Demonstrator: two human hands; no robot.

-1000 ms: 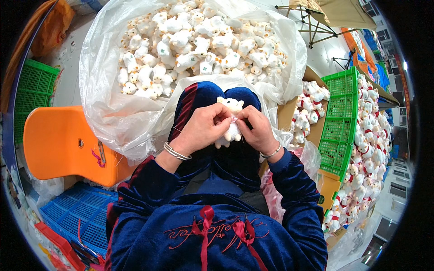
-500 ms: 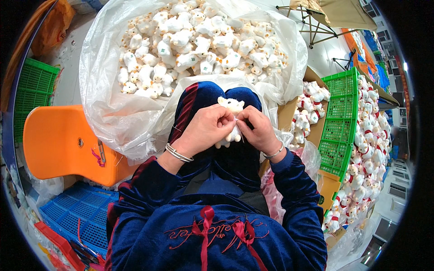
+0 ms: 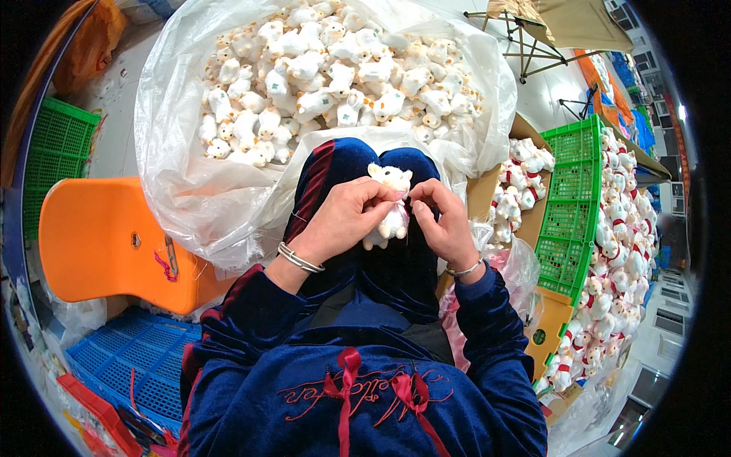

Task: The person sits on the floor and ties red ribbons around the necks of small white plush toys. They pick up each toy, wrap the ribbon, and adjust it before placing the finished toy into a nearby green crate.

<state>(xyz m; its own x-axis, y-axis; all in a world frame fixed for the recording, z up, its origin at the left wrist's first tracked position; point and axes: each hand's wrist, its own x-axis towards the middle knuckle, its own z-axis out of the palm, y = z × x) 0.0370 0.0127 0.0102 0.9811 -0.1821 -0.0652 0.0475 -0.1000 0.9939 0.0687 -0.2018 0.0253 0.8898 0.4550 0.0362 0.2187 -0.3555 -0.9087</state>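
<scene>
A small white plush animal [image 3: 389, 178] with dark eyes stands upright between my knees, facing me. At its neck lies a thin pale-pink ribbon [image 3: 400, 202]. My left hand [image 3: 352, 218] is closed in a pinch at the neck, thumb and forefinger on the ribbon, and covers part of the toy's left-hand side. Just right of the neck, my right hand [image 3: 447, 228] has its thumb and forefinger drawn close together, the other fingers curled. Whatever lies between those fingertips is too small to make out.
Ahead, a clear plastic sack [image 3: 171, 114] holds a heap of white plush toys [image 3: 335, 68]. On the right are a cardboard box [image 3: 487, 190] of toys with red neckbands, a green crate [image 3: 567, 206] and more such toys [image 3: 617, 266]. An orange chair [image 3: 91, 236] stands left, small snips [image 3: 171, 255] on it.
My right hand has moved slightly right, away from the toy's neck, uncovering more of its body and the pink ribbon. The left hand has hardly moved.
</scene>
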